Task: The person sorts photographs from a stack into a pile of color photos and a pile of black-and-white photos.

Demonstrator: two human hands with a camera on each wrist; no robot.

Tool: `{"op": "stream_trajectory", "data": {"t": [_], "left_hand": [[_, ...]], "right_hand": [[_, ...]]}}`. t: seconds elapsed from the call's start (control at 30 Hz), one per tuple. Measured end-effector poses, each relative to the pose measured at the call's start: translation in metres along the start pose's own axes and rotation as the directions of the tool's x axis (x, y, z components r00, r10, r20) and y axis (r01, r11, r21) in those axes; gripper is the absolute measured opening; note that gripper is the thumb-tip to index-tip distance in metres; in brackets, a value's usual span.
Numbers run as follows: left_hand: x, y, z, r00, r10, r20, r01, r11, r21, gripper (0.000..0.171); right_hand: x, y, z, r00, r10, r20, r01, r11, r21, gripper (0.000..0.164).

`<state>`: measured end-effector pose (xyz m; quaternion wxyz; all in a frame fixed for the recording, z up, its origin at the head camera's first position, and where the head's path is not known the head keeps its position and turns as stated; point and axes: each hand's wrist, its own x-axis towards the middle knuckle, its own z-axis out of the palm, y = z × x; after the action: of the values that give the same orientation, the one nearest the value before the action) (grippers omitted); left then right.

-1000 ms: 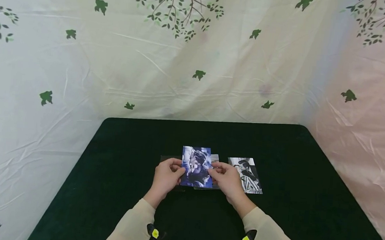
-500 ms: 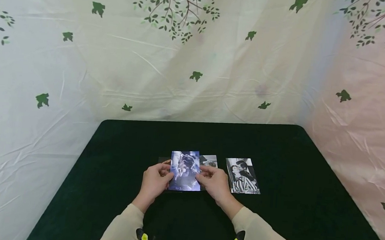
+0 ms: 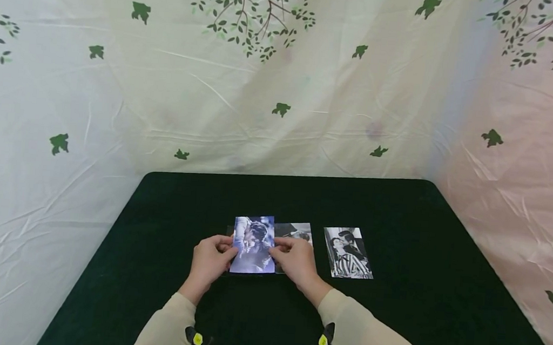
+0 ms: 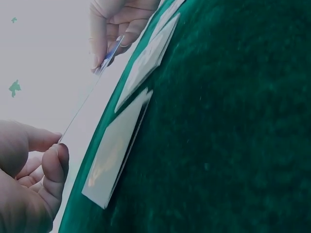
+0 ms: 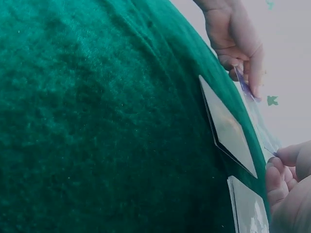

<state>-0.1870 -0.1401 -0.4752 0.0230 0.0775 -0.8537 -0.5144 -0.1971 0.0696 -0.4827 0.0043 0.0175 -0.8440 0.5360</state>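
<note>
A blue-violet photo print [image 3: 253, 246] is held up off the table between both hands. My left hand [image 3: 210, 259] pinches its left edge between thumb and fingers, and my right hand [image 3: 296, 260] pinches the right edge. The wrist views show the print [image 4: 85, 102] nearly edge-on, tilted above the cloth. Behind it, mostly hidden in the head view, lies a left stack of prints [image 4: 112, 155]. A middle stack of prints [image 3: 301, 230] is partly covered by the held print and my right hand. Farther right lies a black-and-white photo [image 3: 349, 254] of two people.
The prints lie on a table with a dark green velvety cloth [image 3: 371, 326]. A pale curtain with leaf patterns [image 3: 223, 109] hangs behind the table and along both sides.
Both hands have carried the blue-violet print leftward, from over the middle stack toward the left one. More of the middle stack and the black-and-white photo shows. The head view shifted slightly.
</note>
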Motion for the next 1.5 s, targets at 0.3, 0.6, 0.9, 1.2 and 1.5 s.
{"op": "stream_trajectory", "data": {"t": [0.3,0.6,0.9,1.2,1.5], "left_hand": [[0.008,-0.017,-0.010,1.000,-0.011,-0.014,0.012,0.998,0.069,0.023],[0.015,-0.026,-0.015,1.000,0.008,0.002,-0.008,0.994,0.110,0.024],[0.020,-0.031,-0.015,1.000,0.014,0.016,-0.016,0.990,0.137,0.024],[0.021,-0.031,-0.013,1.000,0.011,0.020,-0.014,0.987,0.161,0.024],[0.022,-0.035,-0.011,1.000,-0.011,0.018,0.008,0.985,0.170,0.023]], "right_hand": [[0.006,-0.002,0.021,0.995,-0.095,0.028,0.099,0.981,-0.168,0.026],[0.011,-0.005,0.029,0.997,-0.073,0.017,0.075,0.950,-0.304,0.022],[0.013,-0.009,0.032,0.999,-0.016,0.033,0.027,0.936,-0.351,0.022],[0.015,-0.005,0.034,0.999,-0.025,0.032,0.036,0.924,-0.380,0.022],[0.014,-0.002,0.037,0.998,-0.063,0.027,0.069,0.923,-0.379,0.022]]}}
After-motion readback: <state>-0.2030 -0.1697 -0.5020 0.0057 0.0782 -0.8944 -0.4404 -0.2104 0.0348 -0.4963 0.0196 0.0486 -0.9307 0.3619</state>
